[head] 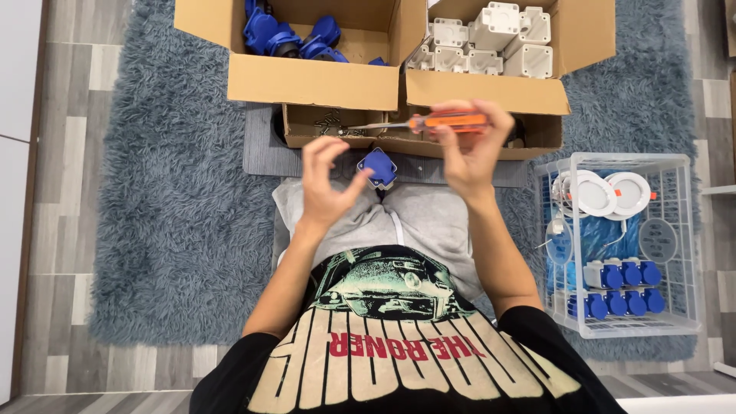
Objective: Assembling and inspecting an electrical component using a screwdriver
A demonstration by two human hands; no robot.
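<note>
My right hand (471, 149) grips an orange-handled screwdriver (448, 121), held level with its metal shaft pointing left over a small cardboard tray. My left hand (326, 180) hovers with curled fingers, pinching thumb and forefinger; whether it holds something tiny I cannot tell. A blue socket with a grey base (378, 169) rests between my knees, just right of the left hand, touched by neither hand.
Two open cardboard boxes stand ahead: the left box (307, 80) holds blue sockets, the right box (491, 92) white junction boxes. A shallow tray (322, 126) holds screws. A clear plastic crate (621, 245) at right contains round lights and blue sockets. A shaggy blue rug (176, 215) covers the floor.
</note>
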